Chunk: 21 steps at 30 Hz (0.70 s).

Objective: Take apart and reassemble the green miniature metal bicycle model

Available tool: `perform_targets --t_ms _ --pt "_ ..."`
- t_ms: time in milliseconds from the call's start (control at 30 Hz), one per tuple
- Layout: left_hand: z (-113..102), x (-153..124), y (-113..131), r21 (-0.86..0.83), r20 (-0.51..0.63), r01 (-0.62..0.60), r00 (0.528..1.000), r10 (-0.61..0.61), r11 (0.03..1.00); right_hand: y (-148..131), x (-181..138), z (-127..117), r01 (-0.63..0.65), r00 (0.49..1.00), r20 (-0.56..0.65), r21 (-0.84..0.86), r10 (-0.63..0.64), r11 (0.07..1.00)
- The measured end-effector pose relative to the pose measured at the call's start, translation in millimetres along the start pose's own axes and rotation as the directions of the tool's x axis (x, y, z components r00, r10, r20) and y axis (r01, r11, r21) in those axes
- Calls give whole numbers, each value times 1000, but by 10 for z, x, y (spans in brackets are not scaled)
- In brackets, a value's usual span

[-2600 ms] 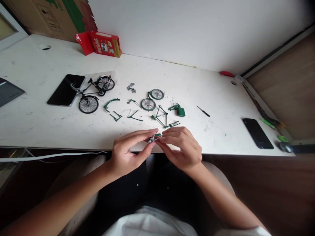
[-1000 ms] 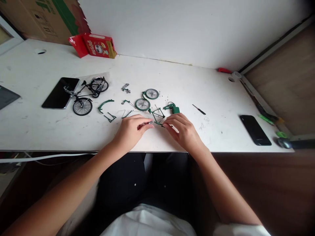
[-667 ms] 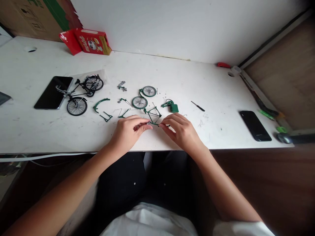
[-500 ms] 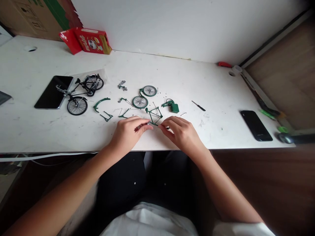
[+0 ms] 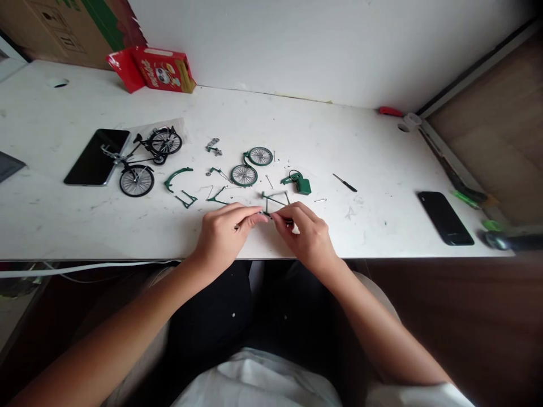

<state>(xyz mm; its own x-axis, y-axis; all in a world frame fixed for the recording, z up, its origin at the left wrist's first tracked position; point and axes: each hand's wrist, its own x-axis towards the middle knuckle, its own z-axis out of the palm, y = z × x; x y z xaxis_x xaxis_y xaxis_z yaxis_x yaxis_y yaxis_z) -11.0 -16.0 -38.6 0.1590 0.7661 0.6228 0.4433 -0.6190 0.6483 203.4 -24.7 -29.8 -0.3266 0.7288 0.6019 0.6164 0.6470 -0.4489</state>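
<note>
My right hand (image 5: 307,230) is pinched on a small green toy bicycle frame (image 5: 275,199), held just over the front of the white table. Close on its left, my left hand (image 5: 227,229) has thumb and forefinger pressed together beside the frame's lower end; a small part between them is mostly hidden. Beyond the hands lie two spoked wheels (image 5: 244,175) joined by a green fender. Left of these are a curved green fender (image 5: 178,176), a green U-shaped part (image 5: 185,199) and a thin green fork-like part (image 5: 217,196).
An assembled black toy bicycle (image 5: 138,164) rests partly on a phone (image 5: 97,157). A green box-shaped part (image 5: 302,185), a small screwdriver (image 5: 345,182) and another phone (image 5: 445,217) lie to the right. A red box (image 5: 167,70) stands against the back wall. The table edge runs just below my wrists.
The green frame has turned and shifted slightly right in my right hand. My left fingers have come closer to its lower end, and the hands are nearer each other.
</note>
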Motion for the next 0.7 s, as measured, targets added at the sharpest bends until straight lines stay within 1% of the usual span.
perform_targets --t_ms 67,100,167,200,267,333,400,467,567,633,700 --pt "-33 16 12 -104 -27 151 988 -154 983 0 -10 19 -90 994 -53 19 91 996" --pt "-50 28 11 -173 -25 232 971 -239 957 -5 -12 23 -147 987 -65 48 150 988" --pt "-75 56 7 -305 11 362 926 -376 881 -22 -16 29 -261 960 -63 154 273 953" --pt "-79 70 7 -358 35 397 910 -412 845 -32 -19 35 -311 942 -55 224 331 924" --pt "-74 91 13 -445 74 427 894 -443 787 -52 -23 54 -378 907 -26 388 420 841" --pt "-56 99 21 -532 110 449 878 -466 718 -68 -24 74 -398 880 -1 544 475 739" --pt "-36 97 21 -591 152 489 848 -507 641 -85 -19 85 -401 859 11 637 512 658" --pt "-23 90 6 -608 187 535 815 -549 587 -107 -8 86 -413 839 10 662 544 626" --pt "-19 78 -32 -602 219 584 776 -591 545 -148 -3 87 -447 817 28 662 576 601" --pt "-22 70 -51 -601 235 602 762 -603 526 -172 -16 95 -464 810 50 664 584 587" --pt "-23 61 -58 -597 242 608 758 -605 523 -185 -39 106 -477 809 60 648 585 594"
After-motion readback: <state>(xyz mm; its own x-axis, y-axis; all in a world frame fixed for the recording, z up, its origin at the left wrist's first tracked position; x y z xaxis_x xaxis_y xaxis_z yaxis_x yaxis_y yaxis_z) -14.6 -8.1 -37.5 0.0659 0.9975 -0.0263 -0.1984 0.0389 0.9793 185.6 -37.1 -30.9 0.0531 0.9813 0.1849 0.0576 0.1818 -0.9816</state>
